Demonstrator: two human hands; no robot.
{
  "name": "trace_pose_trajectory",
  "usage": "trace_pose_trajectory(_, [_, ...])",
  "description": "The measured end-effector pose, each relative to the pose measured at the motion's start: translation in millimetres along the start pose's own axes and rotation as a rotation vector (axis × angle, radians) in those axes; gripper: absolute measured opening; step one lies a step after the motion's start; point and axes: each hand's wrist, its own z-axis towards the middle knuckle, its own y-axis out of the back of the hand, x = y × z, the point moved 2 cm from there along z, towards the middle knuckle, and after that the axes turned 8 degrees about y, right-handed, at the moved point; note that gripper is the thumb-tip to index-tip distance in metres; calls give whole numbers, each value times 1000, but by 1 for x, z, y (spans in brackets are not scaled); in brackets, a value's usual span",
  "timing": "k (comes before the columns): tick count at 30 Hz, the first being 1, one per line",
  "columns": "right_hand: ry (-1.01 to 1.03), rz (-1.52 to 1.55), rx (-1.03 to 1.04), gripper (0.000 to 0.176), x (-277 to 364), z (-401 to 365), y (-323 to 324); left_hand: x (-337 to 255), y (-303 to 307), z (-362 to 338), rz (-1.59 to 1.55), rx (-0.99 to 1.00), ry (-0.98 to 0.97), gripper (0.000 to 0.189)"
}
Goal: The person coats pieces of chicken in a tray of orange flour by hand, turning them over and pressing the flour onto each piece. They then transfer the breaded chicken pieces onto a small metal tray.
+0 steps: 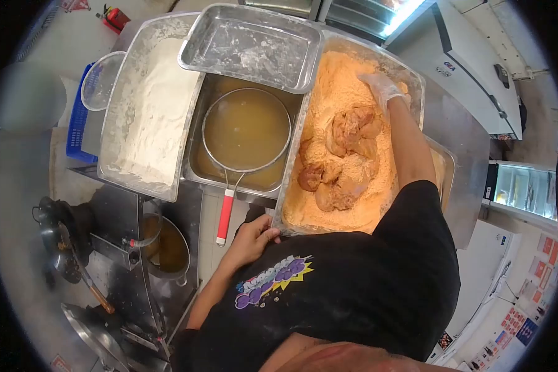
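My right hand (381, 88), in a clear plastic glove, reaches into the orange powder (338, 74) near the far right part of a metal tub; its fingertips touch the powder. Pieces of raw meat (353, 130) lie partly coated just nearer to me, with more meat (335, 186) below them. My bare left hand (256, 239) rests at the tub's near left corner, fingers curled by the rim; whether it pinches the rim is hard to tell.
Left of the orange powder, a round strainer (247, 168) with a red handle sits in a basin of cloudy liquid. An empty-looking metal tray (254, 53) bridges the tubs' far side. White flour (161, 111) fills the left tub. A blue basket (77, 127) stands beyond it.
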Motion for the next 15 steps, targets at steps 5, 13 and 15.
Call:
trace_pose_trajectory(5, [271, -518, 487, 63, -15, 1, -20, -7, 3, 0, 115, -22, -41, 15])
trace_pose_trajectory(13, [465, -1027, 514, 60, -14, -180, -55, 3, 7, 6, 113, 6, -19, 15])
trace_pose_trajectory(15, [527, -1053, 320, 63, 6, -243, -79, 1, 7, 7, 153, -10, -58, 15])
